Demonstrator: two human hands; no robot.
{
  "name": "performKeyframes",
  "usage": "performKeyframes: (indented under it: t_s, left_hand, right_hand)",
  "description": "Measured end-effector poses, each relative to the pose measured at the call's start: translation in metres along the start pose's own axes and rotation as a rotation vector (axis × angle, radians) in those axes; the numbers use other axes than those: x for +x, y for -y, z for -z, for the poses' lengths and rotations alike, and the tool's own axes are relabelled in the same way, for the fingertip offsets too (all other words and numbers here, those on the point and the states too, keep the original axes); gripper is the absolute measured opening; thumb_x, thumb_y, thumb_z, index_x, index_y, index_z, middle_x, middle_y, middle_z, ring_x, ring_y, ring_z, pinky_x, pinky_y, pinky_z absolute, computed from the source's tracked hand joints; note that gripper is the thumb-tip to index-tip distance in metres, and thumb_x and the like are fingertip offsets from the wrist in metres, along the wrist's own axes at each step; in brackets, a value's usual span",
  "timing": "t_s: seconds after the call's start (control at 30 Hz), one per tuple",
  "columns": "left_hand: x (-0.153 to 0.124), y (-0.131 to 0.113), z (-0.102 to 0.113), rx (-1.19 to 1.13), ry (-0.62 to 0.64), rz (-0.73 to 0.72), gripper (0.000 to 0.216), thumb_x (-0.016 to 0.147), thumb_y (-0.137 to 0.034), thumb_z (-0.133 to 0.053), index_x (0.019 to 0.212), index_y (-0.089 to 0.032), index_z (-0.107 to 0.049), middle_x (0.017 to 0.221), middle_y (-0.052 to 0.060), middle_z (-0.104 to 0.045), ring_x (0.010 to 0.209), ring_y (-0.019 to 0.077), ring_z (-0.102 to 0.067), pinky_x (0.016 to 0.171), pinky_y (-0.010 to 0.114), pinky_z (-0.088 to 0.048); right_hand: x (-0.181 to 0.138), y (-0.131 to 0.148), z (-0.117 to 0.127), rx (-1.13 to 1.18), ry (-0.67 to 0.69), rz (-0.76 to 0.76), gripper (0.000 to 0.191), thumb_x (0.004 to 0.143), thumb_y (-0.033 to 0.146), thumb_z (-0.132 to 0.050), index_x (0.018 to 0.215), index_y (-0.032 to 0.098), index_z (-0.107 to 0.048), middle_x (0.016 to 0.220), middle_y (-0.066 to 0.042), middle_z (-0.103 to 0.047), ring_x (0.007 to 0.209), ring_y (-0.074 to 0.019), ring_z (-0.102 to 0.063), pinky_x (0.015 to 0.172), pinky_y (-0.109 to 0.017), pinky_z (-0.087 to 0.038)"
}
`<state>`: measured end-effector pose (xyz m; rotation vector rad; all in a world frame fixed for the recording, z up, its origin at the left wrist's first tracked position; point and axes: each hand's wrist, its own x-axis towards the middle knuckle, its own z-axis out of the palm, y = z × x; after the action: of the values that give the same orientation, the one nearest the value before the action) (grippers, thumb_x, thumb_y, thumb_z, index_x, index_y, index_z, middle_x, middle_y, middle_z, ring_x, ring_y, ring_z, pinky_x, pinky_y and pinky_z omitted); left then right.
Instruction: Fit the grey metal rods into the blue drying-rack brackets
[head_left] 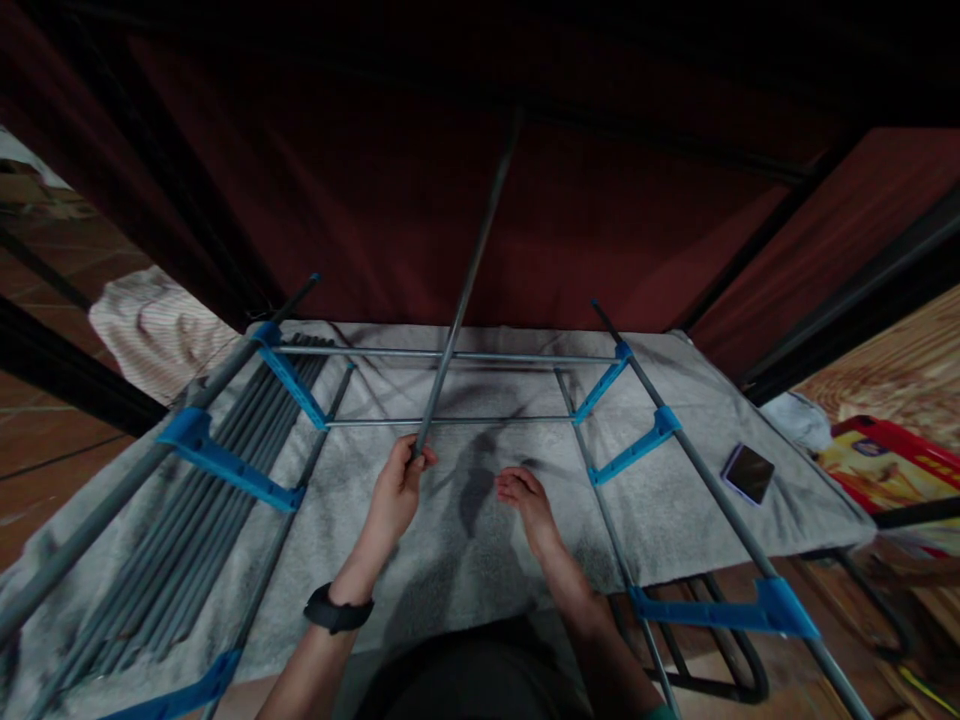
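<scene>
My left hand [401, 485], with a dark band at its wrist, is closed round the lower end of a long grey metal tube [469, 285]. The tube slants up and away, passing over two crossbars of a rack frame. To its right, my right hand [523, 492] hovers over the cloth with its fingers loosely bent and nothing visible in them. The frame has grey poles on both sides, joined by blue plastic brackets [232, 468] on the left and more blue brackets [634, 447] on the right. A far crossbar [525, 357] links the sides.
Grey cloth [457, 570] covers the table. A bundle of grey tubes [202, 520] lies at the left. A phone [748, 473] rests at the right, near a red and yellow package [892, 470]. Striped fabric [165, 335] sits beyond the left edge; a dark red panel [375, 220] stands behind.
</scene>
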<state>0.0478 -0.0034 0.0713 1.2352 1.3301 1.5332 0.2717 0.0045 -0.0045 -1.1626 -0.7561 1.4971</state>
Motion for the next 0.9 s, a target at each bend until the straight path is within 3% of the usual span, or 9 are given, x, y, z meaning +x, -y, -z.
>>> performKeyframes:
  t_s: [0.23, 0.33, 0.57, 0.73, 0.9]
  left_hand:
    - [0.003, 0.019, 0.027, 0.132, -0.071, 0.077, 0.019, 0.071, -0.035, -0.075, 0.085, -0.024, -0.070, 0.071, 0.000, -0.062, 0.068, 0.0191, -0.053, 0.066, 0.030, -0.041]
    - [0.003, 0.026, 0.035, 0.159, -0.103, 0.063, 0.022, 0.068, -0.039, -0.078, 0.084, -0.025, -0.071, 0.072, 0.000, -0.064, 0.068, 0.0188, -0.053, 0.066, 0.030, -0.042]
    - [-0.002, 0.037, 0.044, 0.189, -0.021, 0.059, 0.027, 0.067, -0.046, -0.080, 0.082, -0.025, -0.073, 0.072, 0.001, -0.065, 0.068, 0.0191, -0.056, 0.062, 0.028, -0.043]
    - [-0.005, 0.055, 0.056, 0.201, 0.024, 0.119, 0.038, 0.061, -0.051, -0.084, 0.085, -0.023, -0.075, 0.084, 0.007, -0.072, 0.081, 0.0246, -0.063, 0.072, 0.030, -0.049]
    - [-0.008, 0.071, 0.072, 0.485, 0.124, 0.037, 0.041, 0.075, -0.058, -0.068, 0.098, -0.023, -0.073, 0.098, 0.007, -0.075, 0.091, 0.0277, -0.068, 0.088, 0.039, -0.052]
  right_hand:
    - [0.004, 0.010, 0.010, 0.004, -0.056, 0.045, 0.029, 0.066, 0.042, -0.079, 0.084, 0.022, -0.070, 0.083, -0.005, -0.074, 0.072, -0.0178, -0.067, 0.072, -0.033, -0.053]
    - [0.004, 0.013, 0.011, 0.000, -0.068, 0.070, 0.030, 0.067, 0.045, -0.079, 0.084, 0.021, -0.070, 0.083, -0.005, -0.074, 0.073, -0.0176, -0.067, 0.073, -0.033, -0.053]
    - [0.009, 0.014, 0.014, -0.006, -0.107, 0.114, 0.032, 0.069, 0.048, -0.077, 0.086, 0.022, -0.069, 0.083, -0.005, -0.074, 0.073, -0.0174, -0.066, 0.070, -0.032, -0.053]
    - [0.014, 0.013, 0.018, 0.036, -0.138, 0.132, 0.034, 0.067, 0.048, -0.078, 0.086, 0.021, -0.068, 0.081, -0.004, -0.073, 0.068, -0.0157, -0.064, 0.067, -0.030, -0.053]
    - [0.017, 0.012, 0.022, 0.092, -0.172, 0.116, 0.039, 0.064, 0.046, -0.080, 0.087, 0.018, -0.068, 0.082, -0.006, -0.072, 0.069, -0.0178, -0.063, 0.065, -0.032, -0.052]
